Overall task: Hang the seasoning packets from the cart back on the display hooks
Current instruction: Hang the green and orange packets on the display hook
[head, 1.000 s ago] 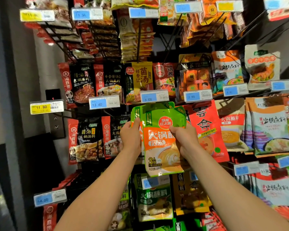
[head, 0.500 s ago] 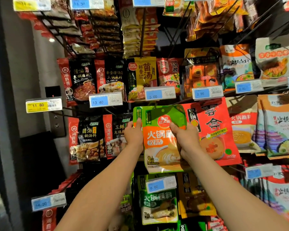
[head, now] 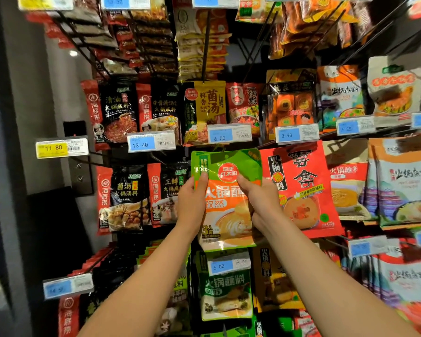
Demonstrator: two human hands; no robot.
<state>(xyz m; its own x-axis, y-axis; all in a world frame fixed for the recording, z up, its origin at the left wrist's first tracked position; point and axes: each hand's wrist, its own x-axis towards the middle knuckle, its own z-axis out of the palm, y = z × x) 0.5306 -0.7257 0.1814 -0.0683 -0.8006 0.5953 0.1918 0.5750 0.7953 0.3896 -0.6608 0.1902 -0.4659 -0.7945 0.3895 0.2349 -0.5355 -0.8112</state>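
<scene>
Here, in the head view, both bare forearms reach up and forward toward the rack. The left hand (head: 192,200) pinches the left edge of the green-and-orange packet (head: 225,203), thumb lying over the front near the green band, the other fingers hidden behind. The right hand (head: 259,199) grips the packet's right side, thumb pressed on the front just under the round red logo, fingers curled behind. Between them the packet is held upright, facing the camera, its top edge just below the blue 6.00 tag (head: 229,134). A small hang hole shows near the packet's top; whether it is on a hook cannot be told, as the hook there is hidden.

Just right of the packet, and partly covered by the right hand, hangs a large red packet (head: 301,188). To the left hang black-and-red packets (head: 124,198) in two columns, with a 13.40 tag (head: 151,142) and a yellow 11.80 tag (head: 61,147) above them. Over the held packet hangs a yellow packet (head: 209,103) beside a red one. Below, a second 6.00 tag (head: 229,265) sits over a green packet (head: 225,293). Farther right are pale packets (head: 404,183) and a 3.90 tag (head: 297,134). Long black hooks (head: 206,45) jut out from the upper rows, crowded with stock.
</scene>
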